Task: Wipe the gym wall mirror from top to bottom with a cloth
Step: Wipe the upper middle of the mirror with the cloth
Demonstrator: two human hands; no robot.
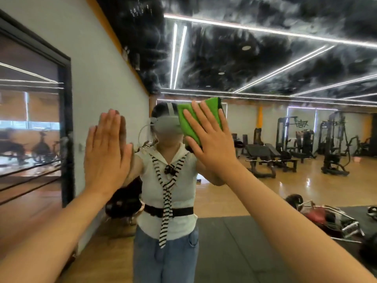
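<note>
The mirror (265, 123) fills nearly the whole view. It reflects a gym: a dark marbled ceiling (244, 48) crossed by white light strips at twelve o'clock, a glossy wood floor (306, 186) at three to four o'clock, and a dark mat (234, 242) at five o'clock. A white wall (98, 78) runs along nine to eleven o'clock and carries a black-framed pane (30, 119); where this wall meets the mirror cannot be told. Black weight machines (330, 139) stand at three o'clock, with a bench (263, 154) between them and the centre.

In the middle stands the person's reflection (167, 180), in a pale sleeveless top, a striped scarf, a black belt and jeans, with a headset on the head.

Both bare forearms rise from the lower corners, at seven and five o'clock, toward the glass. The left hand (106, 152), at nine o'clock from the centre, lies flat on the mirror, palm to the glass, fingers straight and pressed together pointing to twelve o'clock, holding nothing; its reflection meets it along its three o'clock edge. The right hand (210, 144), just off centre toward three o'clock, is flat with fingers straight and slightly spread, pointing to eleven o'clock.

Under those fingers is the cloth (213, 113), bright green and folded, pressed against the mirror at about head height. It shows past the fingertips at twelve and one o'clock and covers part of the reflected head
</note>
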